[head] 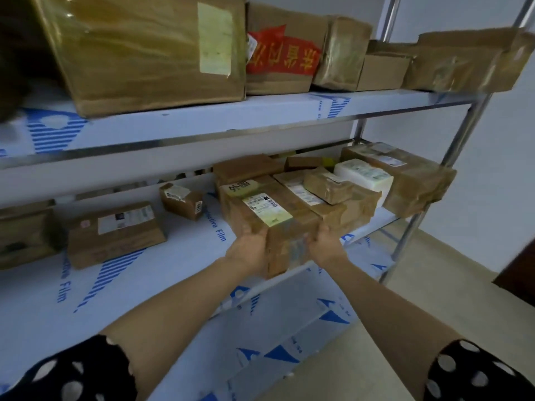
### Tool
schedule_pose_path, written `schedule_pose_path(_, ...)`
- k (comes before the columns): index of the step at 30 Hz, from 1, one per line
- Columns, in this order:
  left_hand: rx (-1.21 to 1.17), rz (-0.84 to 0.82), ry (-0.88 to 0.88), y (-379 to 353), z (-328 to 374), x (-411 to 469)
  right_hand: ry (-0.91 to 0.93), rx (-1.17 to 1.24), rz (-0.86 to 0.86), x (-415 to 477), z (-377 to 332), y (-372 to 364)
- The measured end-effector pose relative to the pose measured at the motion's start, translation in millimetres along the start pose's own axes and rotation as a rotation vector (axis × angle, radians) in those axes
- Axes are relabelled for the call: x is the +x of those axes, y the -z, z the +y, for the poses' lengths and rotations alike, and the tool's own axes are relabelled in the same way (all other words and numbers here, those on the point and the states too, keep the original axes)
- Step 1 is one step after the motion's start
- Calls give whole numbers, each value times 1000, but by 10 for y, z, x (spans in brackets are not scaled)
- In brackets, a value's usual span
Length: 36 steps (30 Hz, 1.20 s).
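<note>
The middle shelf [173, 256] ends in a front lip that is the drop edge. The upper shelf [202, 117] hangs low overhead, a crowded pile [341, 192] of parcels presses in on the right and rear, and open room lies only to the left. The box [275, 215] sits at that lip against the pile, so dragging it out could, in my judgement, topple the leaning parcels, and its glossy tape may slip. The left hand [249, 251] and right hand [325, 244] grasp its near end from either side.
</note>
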<state>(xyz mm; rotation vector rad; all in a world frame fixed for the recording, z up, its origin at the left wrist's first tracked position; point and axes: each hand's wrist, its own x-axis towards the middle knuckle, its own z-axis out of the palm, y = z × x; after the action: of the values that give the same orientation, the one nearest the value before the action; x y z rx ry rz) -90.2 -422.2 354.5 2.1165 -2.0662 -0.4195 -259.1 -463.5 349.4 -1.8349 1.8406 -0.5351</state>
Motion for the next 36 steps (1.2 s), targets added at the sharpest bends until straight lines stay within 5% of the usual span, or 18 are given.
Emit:
schedule_pose_path(6,-534,161,376,-79,299,217,23,161,-28,474,223,13)
schedule_pose_path(12,-538,252,607,-78,330,112,174,30,-142,341,221,78)
schedule_pose_path(23,-635,222,764,95,19,-546,250,173,-355,47,189,128)
schedule_pose_path(36,-1041,163,805,212,-384,-155,-111,459,-466,301,-204,-121)
